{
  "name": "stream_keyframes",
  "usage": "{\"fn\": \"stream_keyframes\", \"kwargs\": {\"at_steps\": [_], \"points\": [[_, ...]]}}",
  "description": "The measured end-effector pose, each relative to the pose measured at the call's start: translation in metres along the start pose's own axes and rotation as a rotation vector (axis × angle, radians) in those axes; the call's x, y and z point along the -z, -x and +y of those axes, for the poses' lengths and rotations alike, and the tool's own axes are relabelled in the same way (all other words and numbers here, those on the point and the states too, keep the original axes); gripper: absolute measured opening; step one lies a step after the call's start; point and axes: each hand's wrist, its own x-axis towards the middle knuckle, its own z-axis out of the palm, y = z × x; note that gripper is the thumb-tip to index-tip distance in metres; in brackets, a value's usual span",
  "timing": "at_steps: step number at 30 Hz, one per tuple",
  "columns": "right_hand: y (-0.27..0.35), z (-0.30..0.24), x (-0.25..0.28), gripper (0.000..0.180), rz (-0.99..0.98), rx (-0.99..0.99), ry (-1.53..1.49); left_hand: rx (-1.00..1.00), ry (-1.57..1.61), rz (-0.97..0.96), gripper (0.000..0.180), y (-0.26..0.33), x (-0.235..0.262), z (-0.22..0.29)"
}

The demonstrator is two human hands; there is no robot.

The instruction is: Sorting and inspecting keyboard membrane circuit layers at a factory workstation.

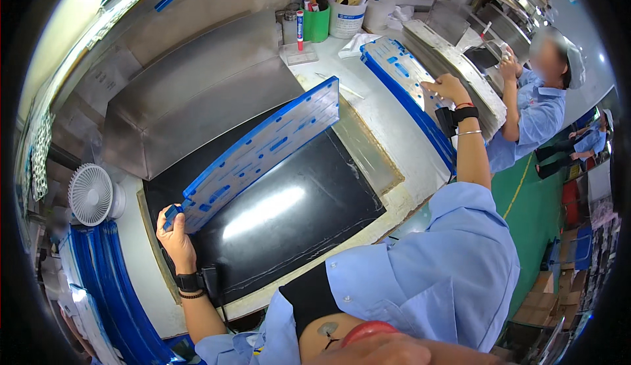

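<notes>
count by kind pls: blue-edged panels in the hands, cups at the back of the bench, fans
Blue-edged panels: 2, one in the left hand at, one under the right hand at
Cups: 2, green and white
Fans: 1
Total: 5

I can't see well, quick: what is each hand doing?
Left hand: closed on the corner of the blue-edged panel.
Right hand: open, fingers resting on the stacked panel.
</notes>
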Motion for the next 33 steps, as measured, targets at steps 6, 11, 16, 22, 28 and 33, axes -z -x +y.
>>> {"fn": "stream_keyframes", "kwargs": {"at_steps": [6,11,16,22,28,33], "points": [[-0.011,-0.001,0.008,0.062,-0.011,-0.007,0.054,0.011,0.004,0.003,0.020,0.000,-0.002,0.001],[-0.010,-0.020,0.019,0.077,-0.056,-0.067,0.195,0.004,0.021,0.017,0.019,0.001,-0.003,0.002],[-0.013,-0.012,0.016,0.073,0.027,0.057,0.255,-0.004,0.031,0.008,0.017,0.001,-0.005,0.003],[-0.002,-0.004,0.021,0.070,0.006,0.100,-0.083,-0.016,0.005,0.016,0.014,0.001,-0.006,0.004],[0.080,-0.076,0.051,0.050,0.531,0.327,-0.004,0.027,-0.033,0.049,0.015,0.004,-0.009,0.009],[0.164,-0.110,0.120,0.034,0.761,0.611,0.040,0.054,-0.012,0.079,0.014,0.007,-0.010,0.014]]}}
